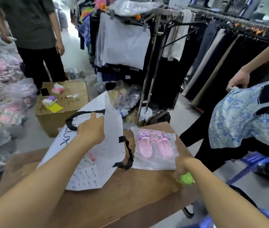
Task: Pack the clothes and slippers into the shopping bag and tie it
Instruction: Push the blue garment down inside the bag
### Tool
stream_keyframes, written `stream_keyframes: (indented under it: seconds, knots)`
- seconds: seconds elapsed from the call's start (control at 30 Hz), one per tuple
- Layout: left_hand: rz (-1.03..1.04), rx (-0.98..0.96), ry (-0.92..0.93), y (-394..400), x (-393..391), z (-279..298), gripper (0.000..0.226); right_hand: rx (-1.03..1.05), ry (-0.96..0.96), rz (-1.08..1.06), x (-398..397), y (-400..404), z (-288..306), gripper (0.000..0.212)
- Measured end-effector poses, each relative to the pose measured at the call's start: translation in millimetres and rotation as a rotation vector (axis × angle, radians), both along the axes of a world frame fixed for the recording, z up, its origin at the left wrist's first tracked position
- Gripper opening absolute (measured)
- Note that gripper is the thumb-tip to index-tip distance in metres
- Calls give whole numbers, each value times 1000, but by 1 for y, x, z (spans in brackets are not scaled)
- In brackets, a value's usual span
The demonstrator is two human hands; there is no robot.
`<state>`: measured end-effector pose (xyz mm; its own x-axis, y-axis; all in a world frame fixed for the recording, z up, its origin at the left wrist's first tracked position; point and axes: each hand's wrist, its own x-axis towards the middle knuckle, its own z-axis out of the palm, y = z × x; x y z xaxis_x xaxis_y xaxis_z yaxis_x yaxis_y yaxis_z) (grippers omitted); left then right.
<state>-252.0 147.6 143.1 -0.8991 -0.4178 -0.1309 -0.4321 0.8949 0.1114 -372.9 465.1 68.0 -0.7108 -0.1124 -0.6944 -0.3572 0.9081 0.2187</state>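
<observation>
A white shopping bag with black handles lies on the brown table. My left hand grips its upper edge near one handle and lifts that side. To its right lies a pair of pink slippers sealed in clear plastic. My right hand pinches the near right corner of that plastic wrap. At the right edge, another person's hand holds up a blue patterned garment.
A small green object lies under my right wrist. A cardboard box with tissue packs and a phone stands behind the table. A second person stands at the back left. Clothes racks fill the back and right. Bagged goods pile up at left.
</observation>
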Motion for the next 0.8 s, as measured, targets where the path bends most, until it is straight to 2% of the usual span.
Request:
stream_keyframes:
  seconds: [0.07,0.13,0.27,0.4,0.47,0.63,0.8]
  knots:
    - [-1,29,10,-6,2,3,36,68,-70,63,7,-22,36,41]
    - [4,52,34,-12,6,7,40,-41,-29,64,7,-51,68,33]
    - [35,88,100,-24,20,19,54,-439,40,158,13,-109,121,57]
    - [48,153,167,-43,41,27,65,-846,66,233,40,-165,138,58]
    - [40,198,201,-55,53,25,69,-944,97,283,53,-195,129,58]
    - [16,270,254,-65,77,25,71,-868,160,228,59,-257,66,68]
    - [0,307,266,-55,81,24,72,-785,5,196,56,-288,10,67]
